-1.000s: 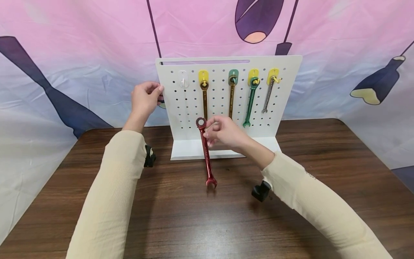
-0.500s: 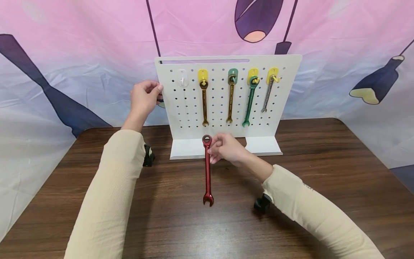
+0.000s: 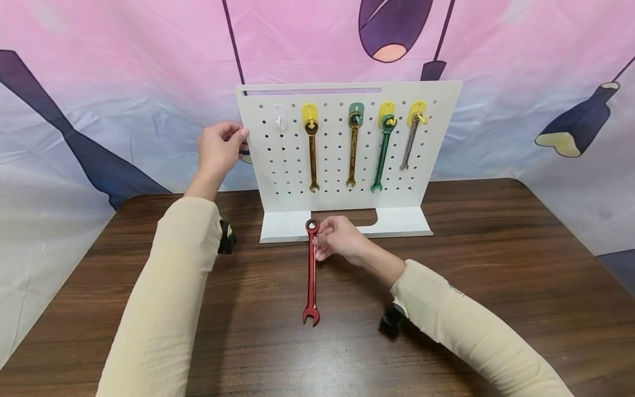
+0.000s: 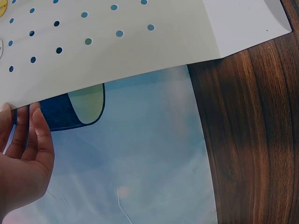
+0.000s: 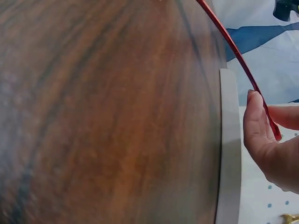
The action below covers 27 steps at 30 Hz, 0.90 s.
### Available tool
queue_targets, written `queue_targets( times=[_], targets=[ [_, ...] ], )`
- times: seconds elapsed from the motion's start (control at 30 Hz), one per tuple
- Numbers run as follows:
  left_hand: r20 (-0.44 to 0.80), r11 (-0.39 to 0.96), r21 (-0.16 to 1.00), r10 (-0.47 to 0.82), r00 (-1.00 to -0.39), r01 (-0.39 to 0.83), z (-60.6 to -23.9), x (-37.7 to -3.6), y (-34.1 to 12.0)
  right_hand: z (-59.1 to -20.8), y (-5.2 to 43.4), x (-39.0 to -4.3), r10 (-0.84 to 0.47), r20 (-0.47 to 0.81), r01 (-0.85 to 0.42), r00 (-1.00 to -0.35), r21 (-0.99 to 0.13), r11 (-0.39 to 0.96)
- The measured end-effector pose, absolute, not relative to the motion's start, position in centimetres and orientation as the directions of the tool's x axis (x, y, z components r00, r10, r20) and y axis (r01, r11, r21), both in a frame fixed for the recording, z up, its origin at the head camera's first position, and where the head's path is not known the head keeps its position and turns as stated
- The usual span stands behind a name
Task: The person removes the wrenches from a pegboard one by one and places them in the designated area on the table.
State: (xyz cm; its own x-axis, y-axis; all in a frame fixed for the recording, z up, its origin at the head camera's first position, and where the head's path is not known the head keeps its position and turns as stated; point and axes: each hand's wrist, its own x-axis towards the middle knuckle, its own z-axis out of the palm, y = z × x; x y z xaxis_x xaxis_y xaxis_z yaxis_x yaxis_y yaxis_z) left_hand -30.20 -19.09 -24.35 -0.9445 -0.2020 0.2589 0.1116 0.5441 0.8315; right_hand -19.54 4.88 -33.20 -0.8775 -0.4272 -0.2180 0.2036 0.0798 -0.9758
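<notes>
Where it hung upright before the pegboard a second ago, the red wrench now lies lower on the table (nearly set down); right hand fingers pinch its ring end, left hand grips the board's edge.

We see the right hand has brought the red wrench down from in front of the pegboard toward lower centre of frame; its open end now sits lower on the table, ring end by the board's base.
</notes>
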Motion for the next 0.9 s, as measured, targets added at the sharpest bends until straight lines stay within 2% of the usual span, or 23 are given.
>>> queue_targets(
  times=[0.17, 0.37, 0.53, 0.63, 0.73, 0.77, 0.83, 0.9],
  targets=[
    [0.229, 0.555, 0.828, -0.198, -0.953, 0.084, -22.1, -27.1, -17.4, -34.0, 4.8, -19.6, -0.421, -0.250, 0.245, -0.872, -0.967, 0.066],
    [0.280, 0.533, 0.834, -0.185, -0.942, 0.143, -23.6, -28.8, -18.6, -34.5, 4.6, -19.5, -0.420, -0.287, 0.283, -0.861, -0.956, 0.073],
    [0.273, 0.531, 0.836, -0.189, -0.943, 0.135, -24.1, -29.7, -19.1, -34.8, 4.4, -19.4, -0.434, -0.305, 0.302, -0.848, -0.950, 0.079],
    [0.262, 0.517, 0.846, -0.189, -0.946, 0.131, -24.9, -31.0, -19.7, -34.9, 4.2, -19.3, -0.444, -0.323, 0.318, -0.836, -0.944, 0.088],
    [0.262, 0.487, 0.862, -0.192, -0.946, 0.140, -26.9, -34.0, -21.3, -34.9, 4.2, -19.2, -0.455, -0.327, 0.322, -0.828, -0.942, 0.091],
    [0.254, 0.521, 0.845, -0.198, -0.947, 0.117, -26.2, -33.0, -20.7, -34.9, 4.2, -19.1, -0.456, -0.329, 0.325, -0.827, -0.941, 0.090],
    [0.279, 0.515, 0.846, -0.204, -0.938, 0.139, -28.7, -36.6, -22.3, -34.9, 4.2, -19.1, -0.461, -0.332, 0.331, -0.823, -0.940, 0.086],
    [0.299, 0.541, 0.829, -0.210, -0.931, 0.144, -29.9, -38.3, -23.1, -35.0, 4.2, -19.0, -0.463, -0.337, 0.337, -0.820, -0.938, 0.084]
  ],
)
